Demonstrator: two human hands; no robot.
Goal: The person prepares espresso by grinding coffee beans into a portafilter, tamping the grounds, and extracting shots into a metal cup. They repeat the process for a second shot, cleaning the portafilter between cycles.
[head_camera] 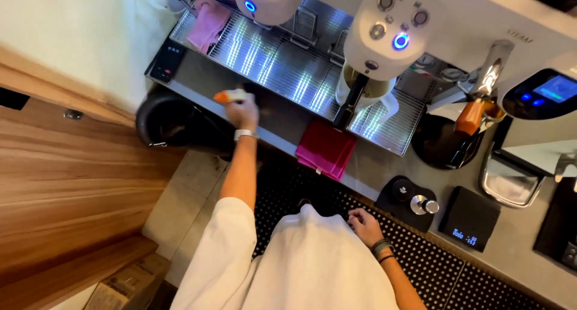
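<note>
My left hand (242, 113) reaches forward to the front edge of the espresso machine's drip tray (282, 69). It grips a small tool with an orange and white end (228, 96); the rest of the tool is hidden by my fingers. A round black bin (168, 123) sits just left of and below this hand. My right hand (363, 226) stays close to my white shirt at the counter edge. Its fingers are curled and nothing shows in them. A black tamper mat (401, 196) lies just right of it.
A magenta cloth (327, 147) hangs over the tray's front and a pink cloth (207, 24) lies at its far left. A black-handled portafilter (351, 102) is locked in the group head. A tamper (424, 205), a black scale (470, 221) and an orange-handled portafilter (469, 117) stand to the right.
</note>
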